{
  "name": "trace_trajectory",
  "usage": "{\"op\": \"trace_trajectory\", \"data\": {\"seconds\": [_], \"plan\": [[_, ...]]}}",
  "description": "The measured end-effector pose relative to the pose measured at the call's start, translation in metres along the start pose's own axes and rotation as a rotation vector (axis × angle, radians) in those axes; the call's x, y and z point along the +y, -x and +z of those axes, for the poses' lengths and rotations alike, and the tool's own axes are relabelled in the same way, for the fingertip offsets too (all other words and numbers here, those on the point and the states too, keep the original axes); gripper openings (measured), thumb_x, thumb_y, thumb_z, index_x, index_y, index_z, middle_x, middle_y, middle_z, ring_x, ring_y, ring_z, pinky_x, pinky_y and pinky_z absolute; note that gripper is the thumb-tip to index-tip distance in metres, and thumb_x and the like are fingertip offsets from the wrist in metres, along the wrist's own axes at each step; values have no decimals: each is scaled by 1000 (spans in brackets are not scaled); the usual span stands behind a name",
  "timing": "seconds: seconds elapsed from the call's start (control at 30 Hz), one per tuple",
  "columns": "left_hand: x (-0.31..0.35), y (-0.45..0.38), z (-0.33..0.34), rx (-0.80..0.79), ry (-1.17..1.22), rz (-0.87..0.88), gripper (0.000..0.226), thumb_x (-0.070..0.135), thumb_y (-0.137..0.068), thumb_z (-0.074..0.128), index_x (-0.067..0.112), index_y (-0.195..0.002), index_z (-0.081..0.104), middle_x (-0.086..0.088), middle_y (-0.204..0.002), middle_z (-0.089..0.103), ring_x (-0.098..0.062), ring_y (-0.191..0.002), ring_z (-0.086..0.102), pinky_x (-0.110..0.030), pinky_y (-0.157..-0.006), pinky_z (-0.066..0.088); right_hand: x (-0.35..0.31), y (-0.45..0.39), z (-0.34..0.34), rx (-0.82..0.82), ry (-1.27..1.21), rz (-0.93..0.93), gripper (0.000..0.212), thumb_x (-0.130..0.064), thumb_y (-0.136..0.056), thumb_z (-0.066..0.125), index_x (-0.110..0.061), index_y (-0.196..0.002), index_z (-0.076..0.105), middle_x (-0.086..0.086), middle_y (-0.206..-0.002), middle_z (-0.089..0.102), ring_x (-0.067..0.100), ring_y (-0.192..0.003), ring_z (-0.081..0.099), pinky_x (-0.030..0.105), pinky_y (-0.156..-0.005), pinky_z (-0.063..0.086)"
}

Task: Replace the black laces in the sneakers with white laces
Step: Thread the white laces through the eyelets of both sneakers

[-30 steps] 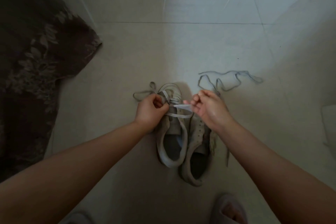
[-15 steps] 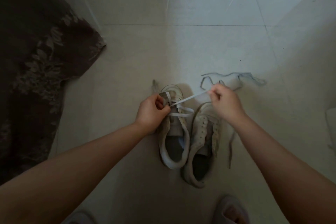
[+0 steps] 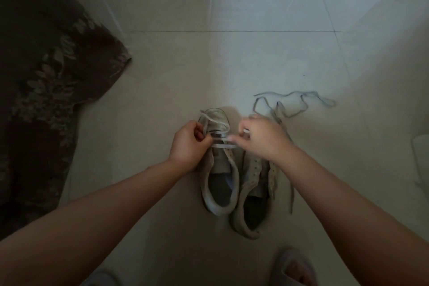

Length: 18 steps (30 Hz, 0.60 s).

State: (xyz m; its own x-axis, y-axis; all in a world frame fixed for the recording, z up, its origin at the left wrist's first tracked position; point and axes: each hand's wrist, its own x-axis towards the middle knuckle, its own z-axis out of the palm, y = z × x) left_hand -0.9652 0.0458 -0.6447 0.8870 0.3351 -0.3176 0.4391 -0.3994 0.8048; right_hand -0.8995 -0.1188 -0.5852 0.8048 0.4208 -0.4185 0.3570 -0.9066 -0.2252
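Right now, working mid-way through the relacing: threading the white lace through the first sneaker, which is standing on the floor with its heel toward the camera. Showing only a few white bars crossing the eyelets at the toe end of that sneaker, and leaving the eyelets nearer its heel bare.

Gripping with the left hand, on the left flank of the first sneaker, fingers curled tight on a loose loop of white lace that is arching over the toe. Reaching in with the right hand from the other flank, blurred by motion, its grip seemingly pinching a white lace end just above the top bar; not being sharp enough to say more.

Leaving the second sneaker touching the first sneaker's right side, its eyelets looking unlaced. Lying beyond and to the right of the first sneaker, a dark lace in loose curls, judged to be one already pulled out. Trailing past the second sneaker's far side, another lace, colour hard to tell.

Calling next, probably, for feeding the pinched end through the next free eyelet toward the heel, drawing it snug while holding the other strand, and keeping both ends even.
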Motion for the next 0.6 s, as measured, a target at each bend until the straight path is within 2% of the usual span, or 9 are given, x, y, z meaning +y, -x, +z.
{"op": "trace_trajectory", "data": {"seconds": [0.03,0.1,0.17,0.23,0.3,0.37,0.47,0.53,0.6], "plan": [[-1,0,-1,1,4,-2,12,14,-80,67,11,-81,56,5,-65,52,-4,-58,46,-17,-57,37,6,0,-1,-31,169,-41,34,-56,-89,51,-24,-88,61,-2,-92,52,19,-88,55,28,-67,37],[-1,1,-3,-2,5,-2,11,15,-81,67,11,-84,57,4,-67,54,-5,-60,48,-14,-55,36,17,0,0,-52,227,-40,32,-50,-92,49,-24,-76,59,-4,-84,55,20,-85,58,28,-62,35],[-1,1,-3,-8,4,-7,11,16,-82,66,10,-85,57,3,-69,55,-9,-63,49,-12,-55,36,24,0,1,12,-43,28,37,-43,-93,50,-20,-64,51,-3,-67,51,16,-69,53,29,-56,33],[0,1,-3,-14,-4,-17,13,17,-82,66,12,-86,55,5,-69,53,-11,-66,49,-9,-56,36,20,0,1,54,-368,20,32,-35,-94,53,-19,-67,57,-4,-65,50,9,-63,48,29,-60,33],[1,2,-2,-11,-18,-13,15,17,-82,67,12,-86,54,6,-68,52,-12,-67,49,-7,-56,35,6,5,0,4,-664,32,28,-28,-96,50,-15,-74,61,-9,-80,60,-3,-69,50,21,-65,36],[1,2,-3,-10,-12,-11,15,16,-81,67,12,-87,54,8,-69,52,-10,-65,48,-5,-55,35,-9,9,3,-75,-911,80,32,-28,-98,45,-16,-70,51,-13,-95,69,-9,-71,52,10,-62,36],[1,2,-4,-28,18,-16,14,14,-82,66,12,-89,54,8,-68,52,-2,-61,48,-7,-54,37,-9,2,-3,-20,-1256,227,35,-26,-99,39,-20,-64,41,-5,-64,59,4,-52,42,17,-47,30],[0,1,-4,-37,21,-6,14,14,-83,66,13,-88,53,6,-66,50,-3,-59,46,-13,-53,35,7,-6,-18,143,-1652,390,38,-24,-97,38,-23,-59,33,-7,-48,42,5,-40,30,15,-35,22],[-1,0,-5,-41,16,-1,14,15,-83,65,13,-88,52,5,-65,50,-4,-58,46,-11,-54,36,25,-10,-34,289,-1801,457,43,-26,-94,40,-23,-52,31,-8,-42,31,5,-35,24,17,-31,17]]}}
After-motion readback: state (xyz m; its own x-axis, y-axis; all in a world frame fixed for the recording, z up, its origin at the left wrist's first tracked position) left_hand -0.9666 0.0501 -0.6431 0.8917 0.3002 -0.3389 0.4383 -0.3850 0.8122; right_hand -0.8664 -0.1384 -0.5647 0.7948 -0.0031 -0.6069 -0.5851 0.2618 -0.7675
